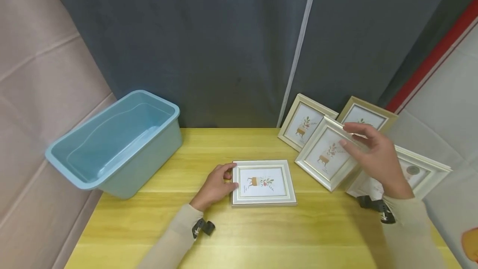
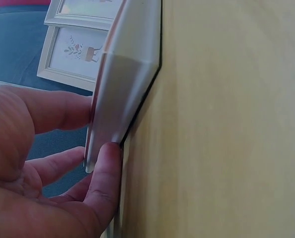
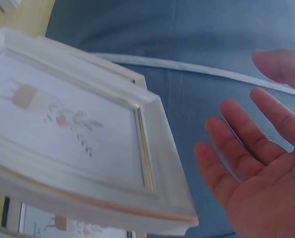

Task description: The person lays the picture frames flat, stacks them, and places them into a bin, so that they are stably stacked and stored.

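A white picture frame (image 1: pixel 264 184) lies face up on the table, its print turned sideways. At its left edge my left hand (image 1: pixel 216 187) grips it; in the left wrist view, the thumb (image 2: pixel 106 173) is on the frame's side and a finger meets the face. My right hand (image 1: pixel 373 157) is over the upper right corner of another white frame (image 1: pixel 325 152) that leans among others. The right wrist view shows that hand's fingers (image 3: pixel 237 144) spread apart, holding nothing, beside the leaning frame (image 3: pixel 170 168).
Around the leaning frame stand a cream frame (image 1: pixel 296 121), a tan frame (image 1: pixel 352 107) and a larger white frame (image 1: pixel 429 173). A blue plastic bin (image 1: pixel 142 157) sits at the table's left. A dark grey curtain (image 1: pixel 209 53) rises along the back edge.
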Demonstrator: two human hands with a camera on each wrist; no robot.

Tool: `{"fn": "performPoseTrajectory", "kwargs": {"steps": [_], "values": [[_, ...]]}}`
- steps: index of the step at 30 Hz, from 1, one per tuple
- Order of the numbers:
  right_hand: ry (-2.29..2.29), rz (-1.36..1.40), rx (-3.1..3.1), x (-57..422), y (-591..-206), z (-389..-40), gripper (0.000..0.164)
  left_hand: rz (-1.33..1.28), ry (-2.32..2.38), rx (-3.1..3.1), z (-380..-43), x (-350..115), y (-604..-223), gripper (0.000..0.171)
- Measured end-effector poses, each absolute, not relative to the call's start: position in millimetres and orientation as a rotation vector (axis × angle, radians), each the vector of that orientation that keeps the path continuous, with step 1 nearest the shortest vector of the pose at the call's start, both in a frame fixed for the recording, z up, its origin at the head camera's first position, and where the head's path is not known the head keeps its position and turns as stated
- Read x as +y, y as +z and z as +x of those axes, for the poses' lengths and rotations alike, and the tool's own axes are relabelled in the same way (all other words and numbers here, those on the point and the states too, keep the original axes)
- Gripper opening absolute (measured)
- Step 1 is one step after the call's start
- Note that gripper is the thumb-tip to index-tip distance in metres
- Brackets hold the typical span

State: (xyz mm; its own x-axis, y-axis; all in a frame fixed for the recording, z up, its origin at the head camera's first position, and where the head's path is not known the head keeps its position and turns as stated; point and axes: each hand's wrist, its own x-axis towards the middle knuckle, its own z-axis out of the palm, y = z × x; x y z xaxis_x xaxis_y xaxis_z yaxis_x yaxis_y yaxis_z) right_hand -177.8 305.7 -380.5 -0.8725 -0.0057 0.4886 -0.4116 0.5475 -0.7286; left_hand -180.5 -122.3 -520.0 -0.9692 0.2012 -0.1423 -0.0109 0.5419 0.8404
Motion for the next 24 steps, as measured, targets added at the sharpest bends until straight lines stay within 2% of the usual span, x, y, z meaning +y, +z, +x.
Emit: {"fn": "performPoseTrajectory", "kwargs": {"steps": [10, 24], "values": [[1.144, 0.189, -2.523, 329, -380, -188, 0.044, 0.162, 1.415, 2.548, -181, -123, -520, 0.067], [0.903, 0.333, -2.746, 338, -379, -210, 0.055, 0.155, 1.421, 2.548, -181, -122, -520, 0.066]]}}
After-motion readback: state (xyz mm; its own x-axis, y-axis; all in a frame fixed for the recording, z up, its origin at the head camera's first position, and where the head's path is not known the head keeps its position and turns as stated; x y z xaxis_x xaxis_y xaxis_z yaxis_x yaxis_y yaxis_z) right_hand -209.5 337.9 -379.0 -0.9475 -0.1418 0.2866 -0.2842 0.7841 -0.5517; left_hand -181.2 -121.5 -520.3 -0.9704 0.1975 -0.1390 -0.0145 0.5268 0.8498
